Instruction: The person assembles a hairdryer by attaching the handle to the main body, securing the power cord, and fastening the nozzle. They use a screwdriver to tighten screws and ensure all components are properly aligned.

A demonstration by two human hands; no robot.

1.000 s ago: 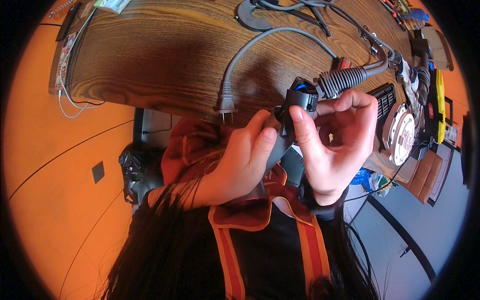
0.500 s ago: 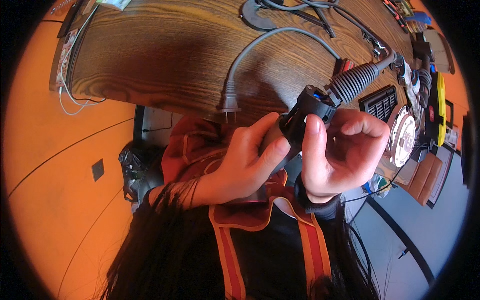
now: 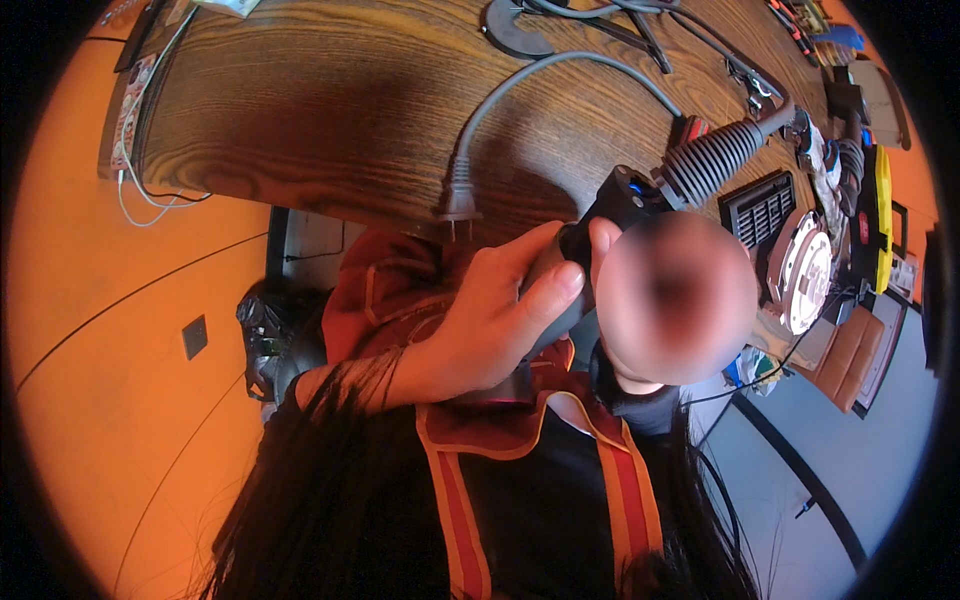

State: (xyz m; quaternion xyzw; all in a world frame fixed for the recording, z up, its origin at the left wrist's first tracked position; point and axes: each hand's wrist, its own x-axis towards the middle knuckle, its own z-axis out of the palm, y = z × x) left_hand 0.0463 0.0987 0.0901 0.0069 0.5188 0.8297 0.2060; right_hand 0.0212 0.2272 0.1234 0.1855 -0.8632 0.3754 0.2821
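My left hand [image 3: 505, 300] is wrapped around the dark, rounded body of a corded power tool [image 3: 570, 312], thumb on the near side. At the tool's upper end is a black tubular housing [image 3: 625, 192]; bits of blue show in its open end. A thick ribbed cord sleeve [image 3: 712, 160] runs from there to the upper right. My right hand [image 3: 645, 300] is at the housing with its thumb against the side. A blurred patch covers most of that hand, so its other fingers are hidden.
The grey cord loops over the wooden table [image 3: 300, 110] to a two-pin plug [image 3: 460, 205] at the near edge. On the right are a black slatted cover [image 3: 757, 207], a pale round disc part [image 3: 805, 272] and a yellow-black item [image 3: 880, 220]. A black plastic bag [image 3: 265, 330] sits below left.
My right hand has shifted slightly left and down, its thumb moving left along the housing. The left hand keeps its grip, and the tool has barely moved.
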